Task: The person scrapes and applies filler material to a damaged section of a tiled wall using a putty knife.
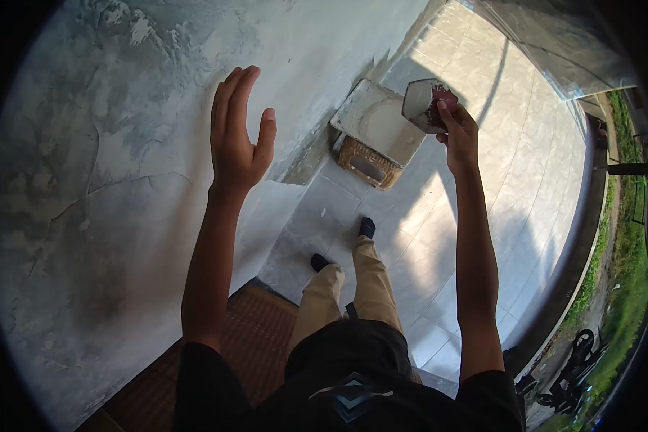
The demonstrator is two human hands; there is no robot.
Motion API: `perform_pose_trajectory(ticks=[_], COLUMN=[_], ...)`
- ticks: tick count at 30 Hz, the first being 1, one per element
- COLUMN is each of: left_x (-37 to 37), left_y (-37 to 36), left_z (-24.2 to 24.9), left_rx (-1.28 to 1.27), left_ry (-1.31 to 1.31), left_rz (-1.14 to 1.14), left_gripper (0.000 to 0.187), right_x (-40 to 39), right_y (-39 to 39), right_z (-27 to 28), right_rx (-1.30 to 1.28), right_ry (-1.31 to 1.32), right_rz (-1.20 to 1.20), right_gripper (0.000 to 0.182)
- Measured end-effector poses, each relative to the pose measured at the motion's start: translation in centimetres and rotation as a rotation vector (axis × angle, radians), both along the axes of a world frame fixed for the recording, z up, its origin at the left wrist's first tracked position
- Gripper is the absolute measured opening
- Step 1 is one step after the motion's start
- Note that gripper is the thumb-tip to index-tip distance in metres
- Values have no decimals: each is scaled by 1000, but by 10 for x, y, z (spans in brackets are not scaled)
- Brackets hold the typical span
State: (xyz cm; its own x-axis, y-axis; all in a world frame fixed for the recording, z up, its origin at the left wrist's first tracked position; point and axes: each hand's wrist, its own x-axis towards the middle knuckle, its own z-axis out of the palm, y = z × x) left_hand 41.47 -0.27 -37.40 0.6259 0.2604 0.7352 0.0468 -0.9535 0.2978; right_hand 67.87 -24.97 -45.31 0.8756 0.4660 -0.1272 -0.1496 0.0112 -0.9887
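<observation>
My right hand (459, 140) grips a dark red putty spreader (426, 106), thumb on its face; pale putty coats much of it. The spreader is held up at the right of the tray and overlaps its edge in this view. My left hand (235, 137) is raised in front of the grey wall (122, 122), fingers stretched upward and thumb apart, holding nothing. Pale wet putty (385, 122) lies in a shallow, smeared rectangular tray (344, 119). Beneath the tray stands a woven-sided stool or box (363, 167) with an oval opening.
Grey floor tiles (511, 180) run along the wall, partly sunlit. A brown woven mat or panel (255, 338) lies at lower left, by my legs. Clear sheeting (554, 50) hangs at upper right. Beyond the floor's edge are grass (623, 309) and a parked motorbike (576, 371).
</observation>
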Motion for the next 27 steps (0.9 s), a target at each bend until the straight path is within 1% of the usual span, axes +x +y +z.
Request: perform_pose_trajectory(ticks=[3,5,9,11,12,15,17,19,21,23,25,27], left_x=[41,61,98,111,116,126,133,136,140,147,150,153], left_y=[-3,-5,-6,-6,-6,-7,-7,-7,-5,-4,-3,-4], left_z=[-53,-87,-155,-189,-204,-251,-279,-304,-328,-351,-371,-385], left_rx=[-113,-216,-296,-331,-342,-418,-432,-456,-526,-541,-554,-571], left_ry=[61,126,179,201,214,262,286,316,328,351,372,414], left_rz=[-31,-13,-24,-23,-23,0,-16,-18,-46,-60,-72,-78], left_gripper=[48,46,44,44,44,44,42,42,43,43,43,42], right_x=[21,33,65,73,77,82,85,84,85,87,89,88], right_y=[-7,-4,5,17,23,41,49,55,60,65,70,74], right_z=[-41,-69,-127,-159,-174,-217,-238,-258,-276,-294,-309,-312], right_rx=[-131,-205,-345,-356,-366,-538,-589,-663,-674,-686,-763,-767], right_ry=[-14,5,-35,-122,-109,-337,-364,-513,-468,-422,-458,-474], right_rz=[-22,-56,22,72,75,158,179,258,291,320,406,416], right_gripper=[26,26,31,31,31,32,32,30,28,27,27,26])
